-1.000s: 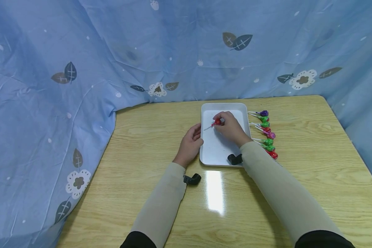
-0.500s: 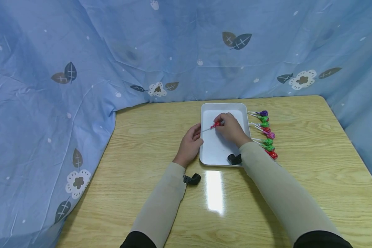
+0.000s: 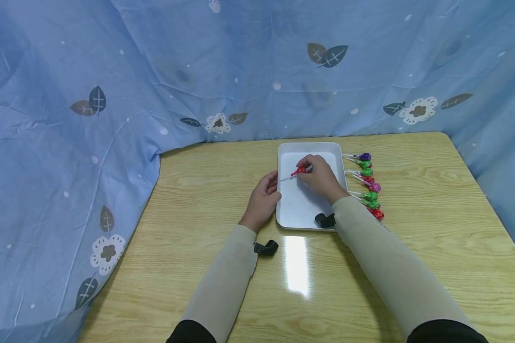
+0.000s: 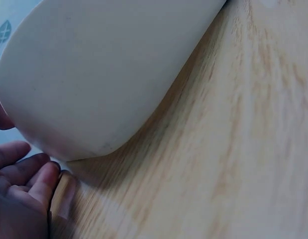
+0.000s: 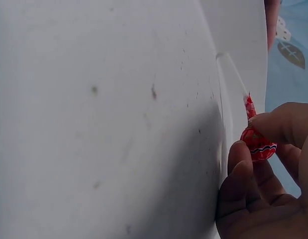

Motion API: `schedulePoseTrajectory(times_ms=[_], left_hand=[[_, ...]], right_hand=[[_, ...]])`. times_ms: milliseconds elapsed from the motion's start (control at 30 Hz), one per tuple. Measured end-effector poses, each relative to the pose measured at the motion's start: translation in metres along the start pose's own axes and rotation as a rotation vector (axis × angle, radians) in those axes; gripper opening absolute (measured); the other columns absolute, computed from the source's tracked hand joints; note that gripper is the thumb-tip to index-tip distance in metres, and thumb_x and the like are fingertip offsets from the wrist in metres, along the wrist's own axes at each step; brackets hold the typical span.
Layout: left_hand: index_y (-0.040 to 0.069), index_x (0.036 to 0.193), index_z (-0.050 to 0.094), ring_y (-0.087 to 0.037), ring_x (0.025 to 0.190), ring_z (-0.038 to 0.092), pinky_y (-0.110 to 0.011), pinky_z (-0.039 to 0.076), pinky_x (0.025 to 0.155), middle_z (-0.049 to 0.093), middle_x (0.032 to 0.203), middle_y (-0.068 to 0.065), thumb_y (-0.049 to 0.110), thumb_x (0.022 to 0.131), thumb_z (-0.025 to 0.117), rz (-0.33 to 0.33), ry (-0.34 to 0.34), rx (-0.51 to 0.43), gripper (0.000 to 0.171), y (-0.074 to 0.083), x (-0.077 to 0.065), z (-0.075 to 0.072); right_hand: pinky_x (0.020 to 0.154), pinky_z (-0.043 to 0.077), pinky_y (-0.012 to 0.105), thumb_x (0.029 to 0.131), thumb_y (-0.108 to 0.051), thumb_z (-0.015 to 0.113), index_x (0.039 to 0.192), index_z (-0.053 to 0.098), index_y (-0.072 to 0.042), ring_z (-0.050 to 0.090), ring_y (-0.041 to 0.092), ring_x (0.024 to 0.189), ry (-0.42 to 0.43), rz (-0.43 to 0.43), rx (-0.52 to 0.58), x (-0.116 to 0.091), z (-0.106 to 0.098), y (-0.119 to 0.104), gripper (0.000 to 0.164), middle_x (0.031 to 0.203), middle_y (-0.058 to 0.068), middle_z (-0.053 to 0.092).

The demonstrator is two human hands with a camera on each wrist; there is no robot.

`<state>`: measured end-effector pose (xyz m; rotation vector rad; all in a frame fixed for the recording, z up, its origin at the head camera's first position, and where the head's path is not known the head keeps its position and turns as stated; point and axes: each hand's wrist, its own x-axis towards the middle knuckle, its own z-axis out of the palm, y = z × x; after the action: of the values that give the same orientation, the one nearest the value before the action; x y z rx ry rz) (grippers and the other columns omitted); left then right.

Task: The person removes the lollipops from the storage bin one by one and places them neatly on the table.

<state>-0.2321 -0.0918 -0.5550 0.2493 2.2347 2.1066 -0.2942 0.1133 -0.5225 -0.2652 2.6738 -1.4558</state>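
My right hand (image 3: 322,178) pinches a red-wrapped lollipop (image 3: 299,170) over the upper middle of a white tray (image 3: 300,209). The lollipop's white stick points left, towards the tray's left wall. In the right wrist view the thumb and fingers are round the candy (image 5: 262,149), close to the tray wall (image 5: 243,35). My left hand (image 3: 262,200) rests against the outside of the tray's left side, its thumb at the rim. The left wrist view has the loosely bent fingers (image 4: 34,174) beside the tray's outer wall (image 4: 94,74); another finger is partly hidden behind it.
Several wrapped lollipops (image 3: 371,186) lie in a column just right of the tray, sticks towards it; the right sleeve partly covers the lower ones. The wooden table (image 3: 197,190) extends around the tray. A blue patterned cloth (image 3: 257,71) hangs behind and at the left.
Over the tray, my right hand has turned the red lollipop slightly, and its stick has shifted a little left. My left hand stays at the tray's side.
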Motion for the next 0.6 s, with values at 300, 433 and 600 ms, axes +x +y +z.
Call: schedulePoseTrajectory(times_ms=[300,433,600], left_hand=[[0.003,0.164,0.045,-0.022,0.141,0.056,-0.037,0.048,0.115,0.054,0.159,-0.012,-0.004,0.101,0.052,0.002,0.001,0.0,0.064,-0.0003,-0.0003,-0.0004],[0.004,0.164,0.045,-0.021,0.141,0.056,-0.036,0.048,0.114,0.054,0.159,-0.011,-0.002,0.1,0.052,0.001,0.004,0.01,0.065,-0.0002,0.0,-0.0001],[0.002,0.165,0.044,-0.022,0.142,0.055,-0.034,0.047,0.115,0.053,0.16,-0.013,-0.002,0.099,0.052,0.014,0.0,0.015,0.066,-0.0008,0.0005,-0.0005]], right_hand=[[0.085,0.054,0.041,0.101,-0.005,0.075,0.116,0.069,-0.002,0.059,0.033,0.104,0.013,-0.003,0.058,-0.0012,-0.0022,-0.0002,0.017,0.121,0.015,0.06],[0.078,0.057,0.038,0.101,-0.007,0.075,0.118,0.069,-0.003,0.061,0.031,0.1,0.014,0.006,0.088,-0.0023,-0.0048,-0.0018,0.018,0.121,0.014,0.063],[0.075,0.056,0.038,0.102,-0.009,0.073,0.12,0.069,-0.004,0.063,0.029,0.095,0.009,0.017,0.107,-0.0039,-0.01,-0.0041,0.02,0.118,0.012,0.067]])
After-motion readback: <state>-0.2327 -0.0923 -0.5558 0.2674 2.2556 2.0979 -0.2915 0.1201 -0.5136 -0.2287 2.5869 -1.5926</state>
